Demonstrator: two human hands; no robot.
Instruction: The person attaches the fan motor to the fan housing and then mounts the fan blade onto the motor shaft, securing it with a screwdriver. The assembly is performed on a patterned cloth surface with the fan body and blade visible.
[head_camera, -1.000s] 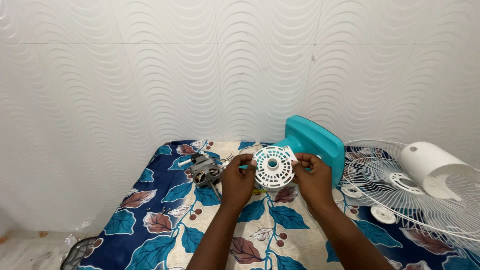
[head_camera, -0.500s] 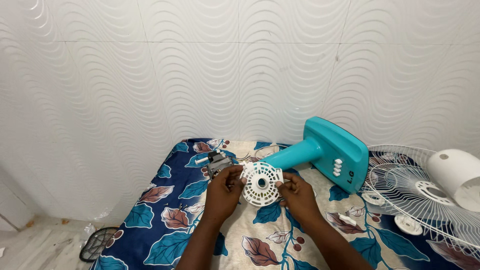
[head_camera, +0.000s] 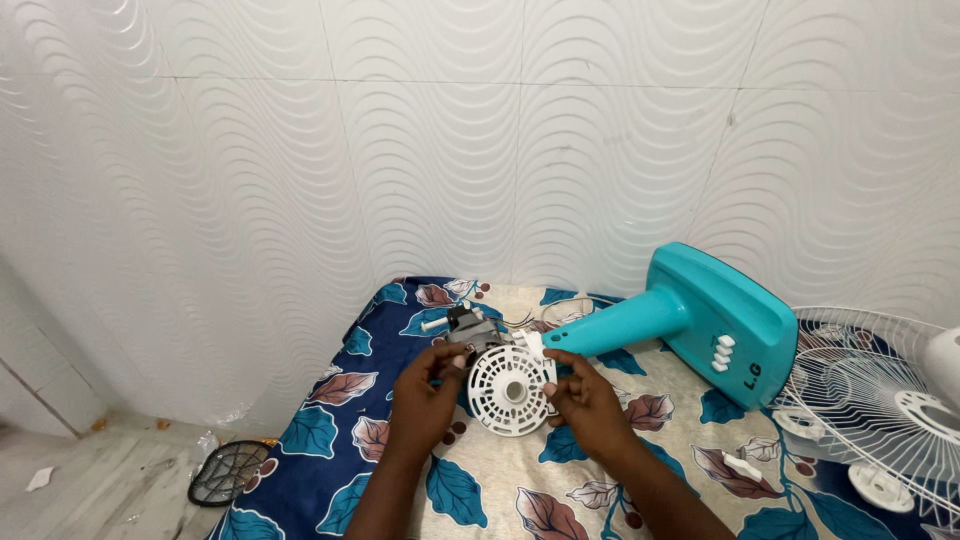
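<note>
Left hand (head_camera: 425, 400) and right hand (head_camera: 585, 400) raised side by side, fingers (head_camera: 556, 358) pinched inward, forearms converging

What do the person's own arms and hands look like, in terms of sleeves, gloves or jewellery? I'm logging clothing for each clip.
Both forearms are bare as far as the frame shows, with no sleeve in view. The left hand and right hand are ungloved. No watch, bracelet or ring shows on the wrists or fingers, and no markings are visible.

Slotted round cover (head_camera: 510, 388): white. Fan stand (head_camera: 700, 320): teal, with white buttons. Wire guard (head_camera: 880, 400): white. Cloth (head_camera: 480, 490) over the worktop: dark blue and cream, printed with teal and brown leaves. Wall (head_camera: 480, 150): white, embossed wave pattern.
</note>
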